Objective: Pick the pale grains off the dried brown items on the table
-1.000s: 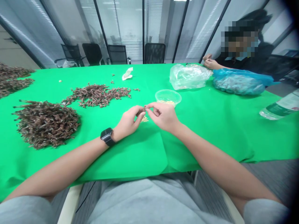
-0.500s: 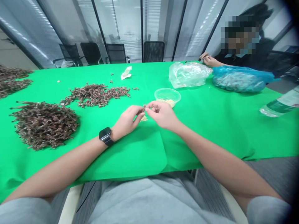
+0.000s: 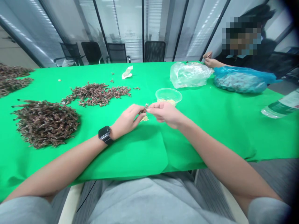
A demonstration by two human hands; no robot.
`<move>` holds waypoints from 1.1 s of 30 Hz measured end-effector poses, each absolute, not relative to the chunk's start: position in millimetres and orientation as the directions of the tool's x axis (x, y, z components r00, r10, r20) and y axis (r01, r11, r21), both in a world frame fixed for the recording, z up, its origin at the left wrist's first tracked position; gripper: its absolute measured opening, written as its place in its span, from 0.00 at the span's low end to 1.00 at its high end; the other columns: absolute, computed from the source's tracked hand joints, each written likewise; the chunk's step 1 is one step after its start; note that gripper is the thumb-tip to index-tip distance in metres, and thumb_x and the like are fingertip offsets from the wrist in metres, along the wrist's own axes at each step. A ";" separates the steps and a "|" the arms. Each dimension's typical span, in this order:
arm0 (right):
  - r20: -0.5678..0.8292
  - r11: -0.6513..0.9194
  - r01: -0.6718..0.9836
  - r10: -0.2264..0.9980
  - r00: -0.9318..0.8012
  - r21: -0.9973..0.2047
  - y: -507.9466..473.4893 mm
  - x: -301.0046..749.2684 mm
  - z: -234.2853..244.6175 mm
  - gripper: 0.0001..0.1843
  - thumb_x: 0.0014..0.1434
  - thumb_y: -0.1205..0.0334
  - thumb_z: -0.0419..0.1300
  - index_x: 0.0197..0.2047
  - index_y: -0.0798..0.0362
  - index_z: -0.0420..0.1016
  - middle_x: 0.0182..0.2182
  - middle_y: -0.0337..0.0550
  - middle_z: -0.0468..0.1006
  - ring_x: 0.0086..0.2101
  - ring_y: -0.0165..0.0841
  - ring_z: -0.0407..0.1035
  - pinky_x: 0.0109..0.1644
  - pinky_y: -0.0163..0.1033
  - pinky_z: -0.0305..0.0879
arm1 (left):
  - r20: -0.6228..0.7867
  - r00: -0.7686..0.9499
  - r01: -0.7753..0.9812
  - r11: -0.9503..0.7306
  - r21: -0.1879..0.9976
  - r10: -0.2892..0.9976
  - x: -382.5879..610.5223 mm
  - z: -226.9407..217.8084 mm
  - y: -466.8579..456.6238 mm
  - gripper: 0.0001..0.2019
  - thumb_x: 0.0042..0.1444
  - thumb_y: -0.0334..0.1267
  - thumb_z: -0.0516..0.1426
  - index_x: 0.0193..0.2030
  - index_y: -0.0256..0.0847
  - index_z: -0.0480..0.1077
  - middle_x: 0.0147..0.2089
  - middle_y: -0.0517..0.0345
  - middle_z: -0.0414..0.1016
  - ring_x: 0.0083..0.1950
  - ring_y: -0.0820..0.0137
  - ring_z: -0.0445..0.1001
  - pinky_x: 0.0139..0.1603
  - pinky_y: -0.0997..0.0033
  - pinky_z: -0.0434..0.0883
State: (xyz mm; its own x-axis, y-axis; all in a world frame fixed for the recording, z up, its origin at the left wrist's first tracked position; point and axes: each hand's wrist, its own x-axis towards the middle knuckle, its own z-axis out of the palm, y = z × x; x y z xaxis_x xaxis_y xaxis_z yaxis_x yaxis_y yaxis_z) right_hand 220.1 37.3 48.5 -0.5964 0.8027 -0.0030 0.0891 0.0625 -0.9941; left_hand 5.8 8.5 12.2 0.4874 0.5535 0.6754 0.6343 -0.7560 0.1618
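My left hand (image 3: 130, 116), with a black watch on the wrist, pinches a small dried brown plant piece (image 3: 146, 106) between thumb and fingertips. From the other side my right hand (image 3: 166, 114) meets it, thumb and forefinger closed on the piece's tip. The piece is partly hidden by the fingers. Below them on the green cloth lies a little heap of pale yellow grains (image 3: 145, 118). Just behind my right hand stands a clear plastic bowl (image 3: 168, 91) with more yellowish grains in it.
To the left are a tall pile of dried brown stalks (image 3: 48, 124) and a looser pile (image 3: 98, 94). Crumpled paper (image 3: 127, 72), a clear bag (image 3: 190, 75), a blue bag (image 3: 244, 80) and a bottle (image 3: 281, 105) lie further off. Another person's hands (image 3: 211, 60) work at the far right.
My right hand has turned slightly and its fingers have closed together more, shifting a little to the right. My left hand keeps its pinch in nearly the same place.
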 end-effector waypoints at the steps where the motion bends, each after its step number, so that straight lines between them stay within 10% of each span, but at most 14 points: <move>1: 0.139 0.249 0.140 0.834 -0.534 -0.958 36.3 218.5 45.7 0.11 0.61 0.54 0.63 0.34 0.54 0.73 0.17 0.29 0.57 0.19 0.23 0.46 0.23 0.34 0.40 | 0.674 0.440 0.640 -0.734 0.229 0.594 7.8 9.8 7.6 0.10 0.71 0.41 0.53 0.52 0.39 0.69 0.43 0.51 0.78 0.43 0.67 0.75 0.46 0.67 0.72; 5: 0.551 0.727 0.349 0.680 -0.483 -0.591 36.2 216.2 33.6 0.08 0.63 0.61 0.60 0.37 0.55 0.78 0.17 0.31 0.62 0.20 0.25 0.54 0.29 0.36 0.48 | 0.626 0.361 0.635 -0.674 0.377 0.691 14.0 6.5 5.5 0.10 0.71 0.42 0.52 0.49 0.39 0.70 0.39 0.56 0.77 0.38 0.70 0.74 0.41 0.71 0.70; 12: 0.636 0.852 0.396 0.520 -0.570 -0.343 41.4 220.3 24.7 0.07 0.64 0.64 0.58 0.36 0.55 0.77 0.22 0.35 0.70 0.25 0.27 0.63 0.33 0.35 0.55 | 0.574 0.352 0.618 -0.644 0.451 0.739 17.2 10.5 0.9 0.10 0.71 0.42 0.52 0.46 0.39 0.70 0.38 0.57 0.78 0.36 0.71 0.74 0.38 0.73 0.69; 24: 0.560 0.718 0.284 0.682 -0.470 -0.636 29.3 214.8 32.7 0.07 0.60 0.65 0.58 0.29 0.53 0.71 0.19 0.32 0.62 0.21 0.25 0.55 0.28 0.35 0.51 | 0.645 0.484 0.642 -0.740 0.198 0.592 10.6 11.4 4.0 0.09 0.72 0.40 0.52 0.51 0.39 0.69 0.46 0.51 0.78 0.48 0.66 0.76 0.50 0.67 0.72; 33: 0.094 0.066 -0.074 0.879 -0.468 -0.995 31.8 208.9 39.0 0.13 0.51 0.59 0.66 0.23 0.52 0.66 0.15 0.30 0.61 0.17 0.22 0.49 0.20 0.32 0.43 | 0.614 0.601 0.671 -0.740 -0.041 0.511 8.7 17.1 7.0 0.13 0.73 0.41 0.48 0.51 0.38 0.70 0.44 0.46 0.78 0.45 0.62 0.74 0.48 0.60 0.71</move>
